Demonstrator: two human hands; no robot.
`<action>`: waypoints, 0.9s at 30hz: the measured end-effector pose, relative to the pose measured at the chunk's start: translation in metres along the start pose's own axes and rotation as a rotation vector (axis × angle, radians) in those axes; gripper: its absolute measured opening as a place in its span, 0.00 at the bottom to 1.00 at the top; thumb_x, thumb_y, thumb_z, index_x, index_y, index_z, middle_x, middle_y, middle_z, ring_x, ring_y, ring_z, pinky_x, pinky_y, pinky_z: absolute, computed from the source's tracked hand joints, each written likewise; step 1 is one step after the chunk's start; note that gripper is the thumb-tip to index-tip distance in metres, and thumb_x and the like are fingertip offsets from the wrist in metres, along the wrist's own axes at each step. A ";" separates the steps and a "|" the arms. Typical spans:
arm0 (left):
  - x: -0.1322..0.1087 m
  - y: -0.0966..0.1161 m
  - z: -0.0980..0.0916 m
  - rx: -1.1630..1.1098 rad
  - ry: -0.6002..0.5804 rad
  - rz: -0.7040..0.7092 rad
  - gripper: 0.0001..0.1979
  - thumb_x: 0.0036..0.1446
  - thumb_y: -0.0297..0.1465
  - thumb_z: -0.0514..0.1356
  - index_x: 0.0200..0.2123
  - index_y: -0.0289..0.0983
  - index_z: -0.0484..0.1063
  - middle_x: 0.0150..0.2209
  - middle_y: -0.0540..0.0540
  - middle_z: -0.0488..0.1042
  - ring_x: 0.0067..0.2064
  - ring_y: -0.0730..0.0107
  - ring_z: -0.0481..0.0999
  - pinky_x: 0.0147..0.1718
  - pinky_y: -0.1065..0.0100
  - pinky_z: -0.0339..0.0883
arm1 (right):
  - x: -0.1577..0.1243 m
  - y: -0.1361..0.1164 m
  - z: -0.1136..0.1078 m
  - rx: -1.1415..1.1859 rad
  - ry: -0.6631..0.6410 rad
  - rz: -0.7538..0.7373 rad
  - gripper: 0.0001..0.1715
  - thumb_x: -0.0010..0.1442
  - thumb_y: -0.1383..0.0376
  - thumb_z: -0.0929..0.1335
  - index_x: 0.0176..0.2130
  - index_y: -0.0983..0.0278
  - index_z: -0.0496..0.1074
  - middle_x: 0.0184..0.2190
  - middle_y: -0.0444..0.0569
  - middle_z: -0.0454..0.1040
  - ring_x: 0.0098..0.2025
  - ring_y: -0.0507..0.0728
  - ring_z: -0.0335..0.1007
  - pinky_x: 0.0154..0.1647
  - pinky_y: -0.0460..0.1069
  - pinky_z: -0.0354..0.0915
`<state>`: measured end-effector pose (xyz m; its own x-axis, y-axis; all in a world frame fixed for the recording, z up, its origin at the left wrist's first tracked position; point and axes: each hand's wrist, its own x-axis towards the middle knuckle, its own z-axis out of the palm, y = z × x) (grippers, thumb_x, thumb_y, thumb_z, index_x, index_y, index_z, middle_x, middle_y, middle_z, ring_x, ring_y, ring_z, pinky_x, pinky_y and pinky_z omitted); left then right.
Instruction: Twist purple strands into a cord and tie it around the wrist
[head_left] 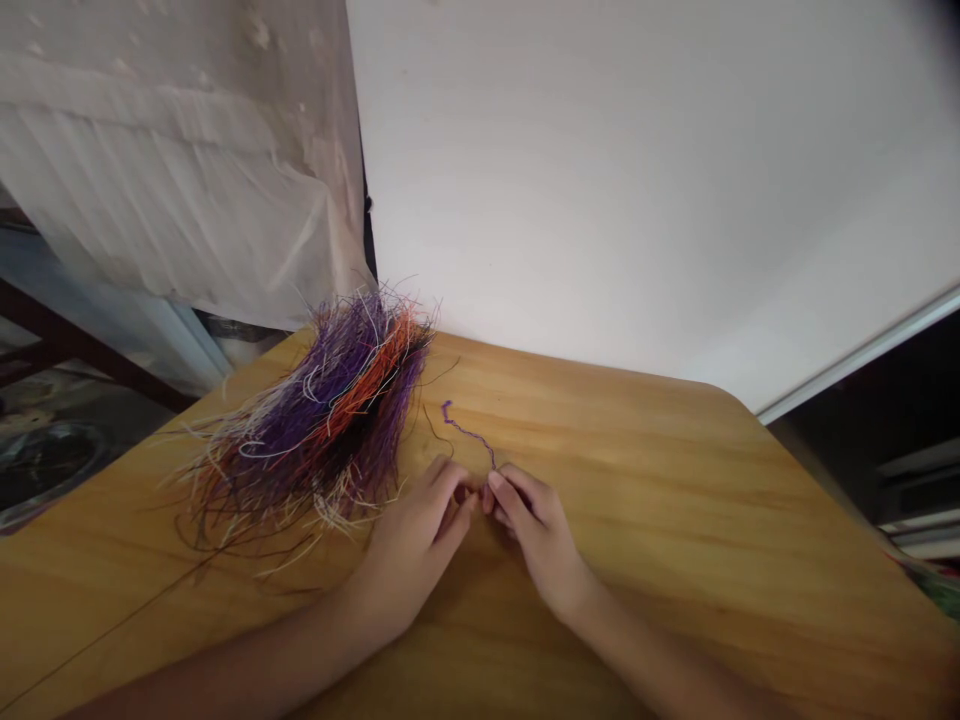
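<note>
The right hand's (544,530) thumb and index finger are pressed together on the near end of a thin purple cord (474,435), with the other fingers curled in beneath. The left hand (420,525) is bent beside it, its thumb and forefinger drawn close at the tips, just beside the right fingertips; whether they grip a strand there I cannot tell, as the gap is small and blurred. The purple cord rises from the right pinch and lies away from the person across the wooden table (675,480), between the hands and the table's far edge. It is slender, wavy and kinked, with a twisted or plaited look; its lower part appears darker and finer, while its far end is a brighter violet and bends into a small crook. Left of the cord, a loose dark strand (439,432) curves near the left hand's knuckles. Beyond that hand, on the table's left part, a large fibre bundle (322,410) lies aslant, its strands fine, stiff and dry-looking: deep purple over much of it, a band of bright orange, a blackish streak beside that, and pale cream threads straying over the top and out of the near end. Both ends are ragged and splayed. Behind stand a smooth white panel (615,180) and, to its left, a pale gathered curtain (187,200).
</note>
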<state>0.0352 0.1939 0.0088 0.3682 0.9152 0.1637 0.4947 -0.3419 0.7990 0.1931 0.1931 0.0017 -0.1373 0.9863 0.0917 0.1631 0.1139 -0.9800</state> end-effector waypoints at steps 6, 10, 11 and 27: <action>-0.001 0.000 0.000 0.029 -0.039 0.045 0.09 0.65 0.30 0.47 0.33 0.38 0.63 0.35 0.49 0.66 0.35 0.68 0.69 0.37 0.64 0.61 | -0.001 -0.005 0.000 -0.048 -0.016 -0.029 0.19 0.66 0.58 0.61 0.24 0.62 0.61 0.21 0.39 0.55 0.24 0.50 0.50 0.26 0.47 0.50; 0.001 -0.003 0.002 0.032 -0.014 0.042 0.08 0.64 0.29 0.48 0.32 0.38 0.62 0.34 0.49 0.65 0.35 0.67 0.68 0.37 0.63 0.62 | -0.002 -0.010 0.001 -0.061 -0.035 -0.049 0.16 0.64 0.59 0.63 0.26 0.61 0.59 0.23 0.39 0.54 0.26 0.51 0.51 0.28 0.47 0.52; 0.001 -0.003 0.002 0.032 -0.008 0.043 0.08 0.64 0.28 0.48 0.31 0.38 0.61 0.34 0.49 0.65 0.35 0.67 0.68 0.37 0.63 0.62 | -0.003 -0.011 0.001 -0.064 -0.036 -0.053 0.16 0.63 0.59 0.64 0.26 0.61 0.58 0.23 0.39 0.53 0.26 0.51 0.51 0.28 0.47 0.52; 0.000 0.000 0.000 -0.062 0.000 0.021 0.10 0.65 0.30 0.48 0.30 0.38 0.61 0.31 0.51 0.65 0.33 0.70 0.66 0.35 0.67 0.60 | -0.004 -0.009 0.001 -0.091 -0.047 -0.106 0.17 0.66 0.60 0.61 0.27 0.62 0.64 0.25 0.41 0.62 0.29 0.52 0.59 0.33 0.47 0.58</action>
<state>0.0349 0.1940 0.0089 0.3781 0.9079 0.1809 0.4370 -0.3473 0.8297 0.1909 0.1876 0.0097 -0.2038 0.9617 0.1831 0.2328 0.2293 -0.9451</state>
